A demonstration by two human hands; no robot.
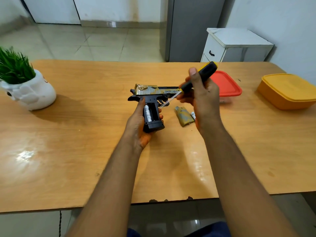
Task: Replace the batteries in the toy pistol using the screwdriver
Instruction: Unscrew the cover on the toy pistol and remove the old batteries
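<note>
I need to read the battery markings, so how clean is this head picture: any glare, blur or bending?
Head view: the screwdriver shaft is motion-blurred; the battery in the toy pistol grip is too small and soft to read; ceiling-light glare patches lie on the table at near left; the wide lens bows the table's edges.

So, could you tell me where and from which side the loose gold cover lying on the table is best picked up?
Pinch the gold cover across its two long edges, coming from above. It lies flat on the table, so only its edges offer purchase. A loose battery lies close along its right edge, so I'd pinch near the nearer end, which looks freer.
</note>
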